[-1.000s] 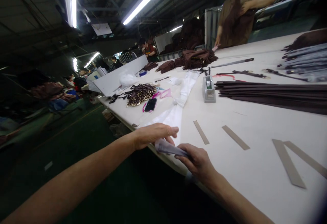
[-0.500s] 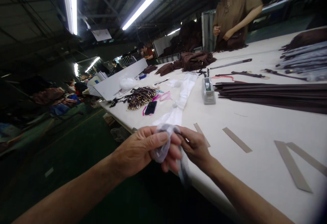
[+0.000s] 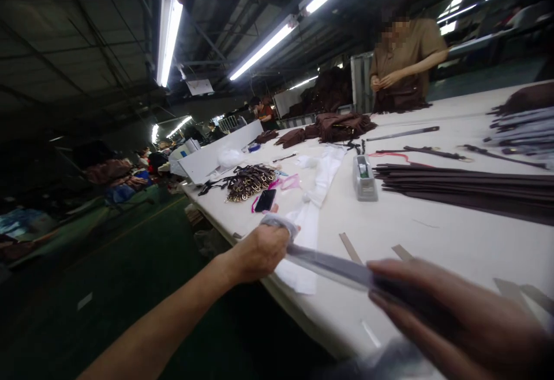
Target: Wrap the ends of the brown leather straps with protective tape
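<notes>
My left hand [image 3: 259, 253] is closed in a fist around one end of a dark strap [image 3: 331, 265] covered in a translucent grey-white wrap. Some of the crumpled wrap bulges out above the fingers. The strap runs taut to the right, low over the table's near edge. My right hand [image 3: 480, 310], large and blurred near the camera, has thumb and fingers closed on the strap's darker stretch. The strap's far end is hidden by that hand. White sheet material [image 3: 309, 224] lies on the table just behind the strap.
On the white table [image 3: 433, 224] stand a tape dispenser [image 3: 364, 181], long brown straps [image 3: 467, 189], a pile of buckled straps [image 3: 251, 181] and a phone [image 3: 265, 200]. Beige strips [image 3: 350, 247] lie nearer. A co-worker [image 3: 407, 68] stands across the table, handling brown material.
My right hand has pulled away to the right and towards the camera, stretching the strap out between both hands. My left hand has turned into a fist. The view has tilted upward.
</notes>
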{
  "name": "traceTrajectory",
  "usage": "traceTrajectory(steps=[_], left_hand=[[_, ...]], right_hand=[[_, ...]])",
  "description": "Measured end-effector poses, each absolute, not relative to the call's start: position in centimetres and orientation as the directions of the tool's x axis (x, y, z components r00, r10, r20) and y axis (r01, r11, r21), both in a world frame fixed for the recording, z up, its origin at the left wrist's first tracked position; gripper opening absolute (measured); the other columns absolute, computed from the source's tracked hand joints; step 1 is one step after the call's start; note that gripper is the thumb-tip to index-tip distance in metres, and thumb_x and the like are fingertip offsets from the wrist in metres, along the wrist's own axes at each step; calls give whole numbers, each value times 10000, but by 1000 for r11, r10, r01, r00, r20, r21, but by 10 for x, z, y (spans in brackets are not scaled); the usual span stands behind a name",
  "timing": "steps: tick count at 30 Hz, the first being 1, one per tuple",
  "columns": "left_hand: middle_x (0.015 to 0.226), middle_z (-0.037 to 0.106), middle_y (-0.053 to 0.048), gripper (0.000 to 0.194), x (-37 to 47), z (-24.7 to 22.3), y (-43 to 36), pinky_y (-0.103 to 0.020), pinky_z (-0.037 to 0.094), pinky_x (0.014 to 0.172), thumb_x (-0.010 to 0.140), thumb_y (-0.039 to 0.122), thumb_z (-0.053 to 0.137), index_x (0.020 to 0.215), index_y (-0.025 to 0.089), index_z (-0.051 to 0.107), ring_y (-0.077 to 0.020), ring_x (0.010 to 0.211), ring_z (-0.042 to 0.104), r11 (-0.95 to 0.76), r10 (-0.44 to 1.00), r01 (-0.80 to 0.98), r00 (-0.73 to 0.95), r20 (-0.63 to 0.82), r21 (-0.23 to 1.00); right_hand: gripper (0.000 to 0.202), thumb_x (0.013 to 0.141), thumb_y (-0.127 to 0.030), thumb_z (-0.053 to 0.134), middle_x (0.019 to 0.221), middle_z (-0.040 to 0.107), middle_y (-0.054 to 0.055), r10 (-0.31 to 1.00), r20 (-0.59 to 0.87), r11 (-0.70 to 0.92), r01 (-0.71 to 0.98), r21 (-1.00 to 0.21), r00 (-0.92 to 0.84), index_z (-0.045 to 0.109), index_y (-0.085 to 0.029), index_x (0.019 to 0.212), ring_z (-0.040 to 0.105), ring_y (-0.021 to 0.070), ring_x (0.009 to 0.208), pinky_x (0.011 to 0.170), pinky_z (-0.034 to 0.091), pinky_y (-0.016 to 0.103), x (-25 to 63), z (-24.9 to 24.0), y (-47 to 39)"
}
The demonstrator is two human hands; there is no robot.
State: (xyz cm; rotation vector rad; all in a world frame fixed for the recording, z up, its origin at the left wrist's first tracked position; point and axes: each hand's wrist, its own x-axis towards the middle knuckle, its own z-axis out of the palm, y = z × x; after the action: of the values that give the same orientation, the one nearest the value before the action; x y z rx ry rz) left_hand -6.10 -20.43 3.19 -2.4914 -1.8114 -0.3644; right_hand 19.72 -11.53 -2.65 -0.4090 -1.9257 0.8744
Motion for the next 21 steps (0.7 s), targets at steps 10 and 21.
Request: traceTrajectory(steps=[10,21], left_hand=[[482,430,65,359,20,90,-217,-388,497,812,912,370,340,882,157,628,-62,388,458,-280,951,-140,-175,254,950],[735,632,-27,228,-46,109,-173,-330,436,904,822,307,548,947,133,628,-144,719,612,-466,781,428,-211,587,774]], right_hand=[[409,795,-532,517,519,567,-9,66,88,-221,-101,-970,-994,594,-131,769,489,73,378,401,378,175,109,-29,-102],[329,830,-457,485,933,641,76,741,356,318,-169,-933,-569,609,-229,1032,609,197,793,706,487,258,126,-80,-180]])
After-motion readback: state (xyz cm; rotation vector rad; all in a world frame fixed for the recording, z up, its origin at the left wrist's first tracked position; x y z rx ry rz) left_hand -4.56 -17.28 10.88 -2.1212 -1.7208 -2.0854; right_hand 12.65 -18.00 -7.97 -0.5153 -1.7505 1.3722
